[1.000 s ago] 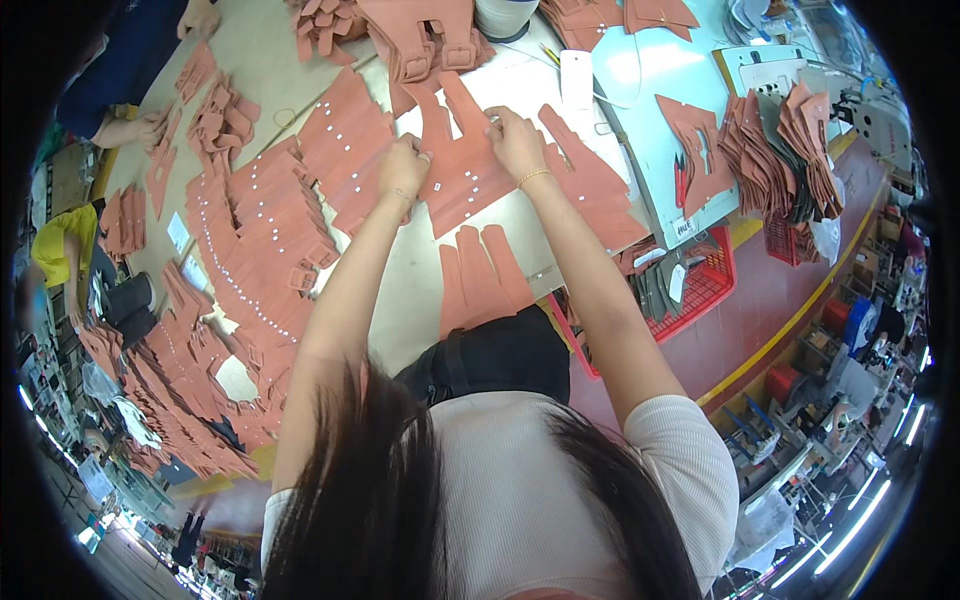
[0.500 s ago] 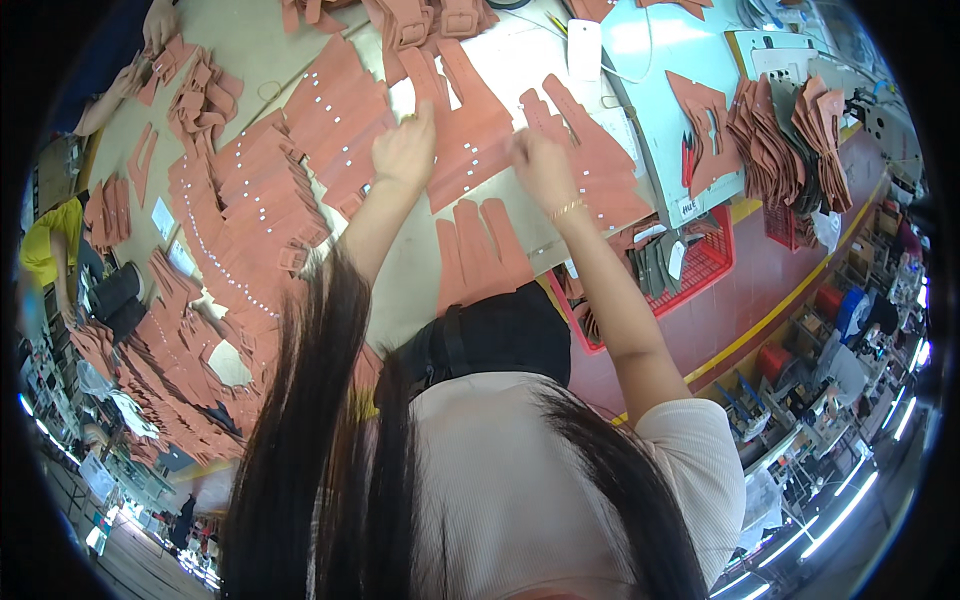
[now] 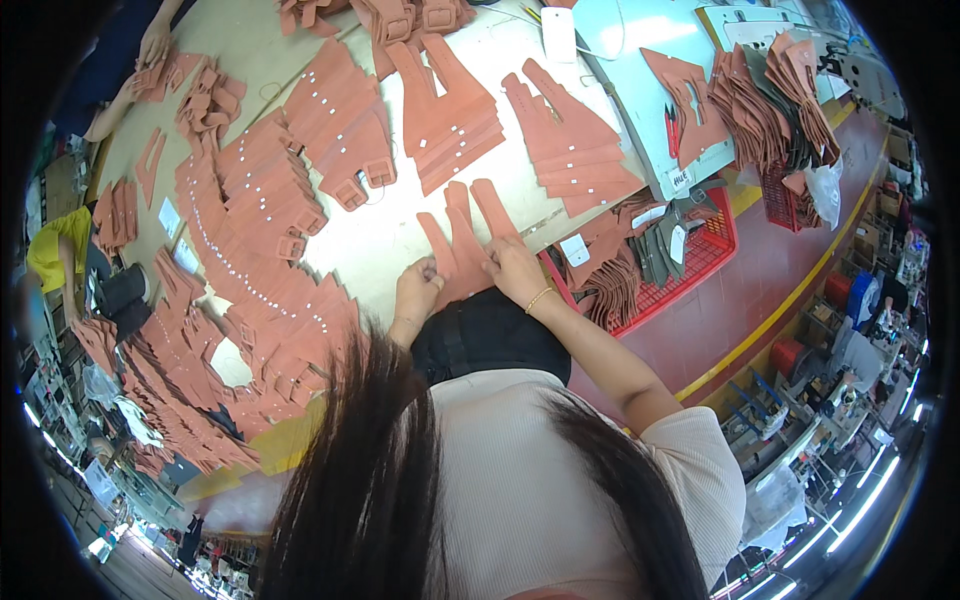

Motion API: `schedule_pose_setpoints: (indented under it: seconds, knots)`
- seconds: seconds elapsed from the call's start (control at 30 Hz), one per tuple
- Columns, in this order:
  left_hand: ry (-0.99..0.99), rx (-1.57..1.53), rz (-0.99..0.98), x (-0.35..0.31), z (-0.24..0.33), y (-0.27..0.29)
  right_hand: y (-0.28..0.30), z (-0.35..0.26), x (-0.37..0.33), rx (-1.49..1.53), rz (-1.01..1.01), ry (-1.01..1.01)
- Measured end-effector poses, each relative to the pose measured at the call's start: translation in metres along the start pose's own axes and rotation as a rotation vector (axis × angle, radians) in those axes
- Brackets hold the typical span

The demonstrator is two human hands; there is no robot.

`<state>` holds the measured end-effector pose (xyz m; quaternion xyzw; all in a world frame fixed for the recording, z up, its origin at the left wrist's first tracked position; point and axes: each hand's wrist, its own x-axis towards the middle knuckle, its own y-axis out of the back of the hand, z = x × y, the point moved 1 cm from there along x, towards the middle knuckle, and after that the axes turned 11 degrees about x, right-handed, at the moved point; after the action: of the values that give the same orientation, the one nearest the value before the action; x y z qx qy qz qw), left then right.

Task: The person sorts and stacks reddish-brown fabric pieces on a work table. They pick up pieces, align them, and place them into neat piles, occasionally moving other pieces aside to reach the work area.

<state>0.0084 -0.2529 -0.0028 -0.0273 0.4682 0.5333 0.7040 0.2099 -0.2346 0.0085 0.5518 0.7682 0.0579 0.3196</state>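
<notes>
Hands on leather stack

Left hand [image 3: 417, 287] pinching near edge of small stack [image 3: 462, 245] of terracotta leather pieces; right hand [image 3: 516, 268] flat, pressing same stack. Stack at near table [image 3: 375, 240] edge. Beyond: fanned piles [image 3: 450, 105]. Right: red basket [image 3: 715, 245] below table.

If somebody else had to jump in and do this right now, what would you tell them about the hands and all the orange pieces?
Left hand: resting on the near-left edge of the small orange stack at the table's near edge; grip unclear.
Right hand: pressing on the same stack's right side, fingers flat.
Other pieces: two fanned stacks and farther back on the white table; long overlapping rows to the left; more in the red basket on the right.
Done: many pieces already laid out in stacks.
Left: the small stack is under both hands, not yet placed with the rest.
</notes>
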Motion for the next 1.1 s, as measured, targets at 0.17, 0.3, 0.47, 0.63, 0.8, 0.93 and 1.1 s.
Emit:
schedule_pose_setpoints:
  seconds: [0.17,0.3,0.47,0.63,0.8,0.93,1.1]
  knots:
    - [-0.217,-0.044,0.177,0.012,0.022,0.003,0.026,0.009,0.013,0.08,0.157,-0.018]
    - [-0.134,0.009,0.171,0.041,0.036,-0.007,0.032,0.024,0.031,0.046,0.209,-0.06]
    - [-0.055,0.034,0.17,0.047,0.026,-0.015,0.03,0.028,0.035,-0.012,0.212,-0.028]
    - [-0.015,0.082,0.169,0.032,0.018,-0.016,0.031,0.022,0.032,-0.049,0.225,-0.048]
    - [-0.028,0.275,0.241,0.014,0.022,-0.022,0.026,0.017,0.028,-0.202,0.25,-0.066]
    - [-0.016,0.321,0.267,0.013,0.019,-0.03,0.024,0.02,0.028,-0.232,0.242,-0.061]
    - [-0.078,0.409,0.246,0.021,0.009,-0.031,0.016,0.024,0.032,-0.358,0.234,-0.112]
